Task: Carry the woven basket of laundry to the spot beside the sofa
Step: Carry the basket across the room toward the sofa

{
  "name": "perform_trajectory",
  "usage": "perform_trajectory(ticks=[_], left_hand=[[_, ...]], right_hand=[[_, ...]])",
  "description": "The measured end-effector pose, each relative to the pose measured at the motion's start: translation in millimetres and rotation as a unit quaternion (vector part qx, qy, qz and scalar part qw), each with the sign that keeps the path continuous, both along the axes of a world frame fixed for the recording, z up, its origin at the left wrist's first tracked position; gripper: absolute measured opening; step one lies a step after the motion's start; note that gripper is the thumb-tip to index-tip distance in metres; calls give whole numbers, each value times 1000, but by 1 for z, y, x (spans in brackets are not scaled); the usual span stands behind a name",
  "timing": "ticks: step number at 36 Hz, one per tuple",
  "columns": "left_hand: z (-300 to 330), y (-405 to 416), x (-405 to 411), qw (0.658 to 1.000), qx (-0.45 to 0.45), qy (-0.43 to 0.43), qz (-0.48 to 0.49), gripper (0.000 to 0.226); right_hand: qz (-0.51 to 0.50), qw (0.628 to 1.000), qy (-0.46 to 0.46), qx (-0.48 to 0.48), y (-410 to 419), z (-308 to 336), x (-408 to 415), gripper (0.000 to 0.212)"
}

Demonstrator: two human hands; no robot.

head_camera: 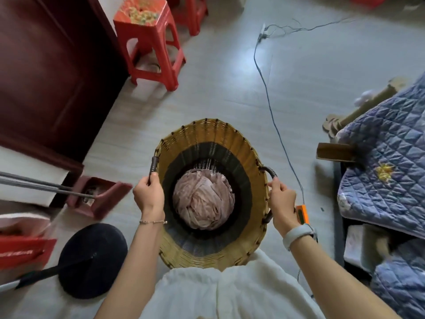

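Both hands, left hand (149,194) and right hand (281,201), have fingers closed on the side handles of the woven basket (208,252), balancing pink laundry (203,201) above the floor (218,95), near the quilted sofa (386,180) at right.

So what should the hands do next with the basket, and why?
Probably swing the basket right toward the sofa, stepping over the cable. Both the left hand and right hand already grip its handles, with laundry inside.

Grey tiled floor (218,88), red stool (149,42), dark wooden cabinet (46,65)
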State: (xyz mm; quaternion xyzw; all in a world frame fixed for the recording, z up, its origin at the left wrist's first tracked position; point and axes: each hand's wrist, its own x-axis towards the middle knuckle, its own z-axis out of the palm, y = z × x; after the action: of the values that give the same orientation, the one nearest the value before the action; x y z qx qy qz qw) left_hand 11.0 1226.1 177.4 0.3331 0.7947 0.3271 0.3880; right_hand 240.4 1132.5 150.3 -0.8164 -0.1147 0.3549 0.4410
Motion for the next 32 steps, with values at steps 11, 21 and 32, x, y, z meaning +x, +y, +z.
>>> perform_trajectory(ticks=[11, 21, 32], left_hand=[[19, 182, 83, 998, 50, -31, -11, 24], [-26, 339, 148, 997, -16, -61, -35, 31], [-19, 534, 262, 987, -40, -51, -150, 34]], right_hand=[[7, 999, -18, 38, 185, 30, 94, 39], [-15, 999, -48, 20, 331, 16, 162, 36], [-86, 996, -35, 13, 479, 25, 251, 34]])
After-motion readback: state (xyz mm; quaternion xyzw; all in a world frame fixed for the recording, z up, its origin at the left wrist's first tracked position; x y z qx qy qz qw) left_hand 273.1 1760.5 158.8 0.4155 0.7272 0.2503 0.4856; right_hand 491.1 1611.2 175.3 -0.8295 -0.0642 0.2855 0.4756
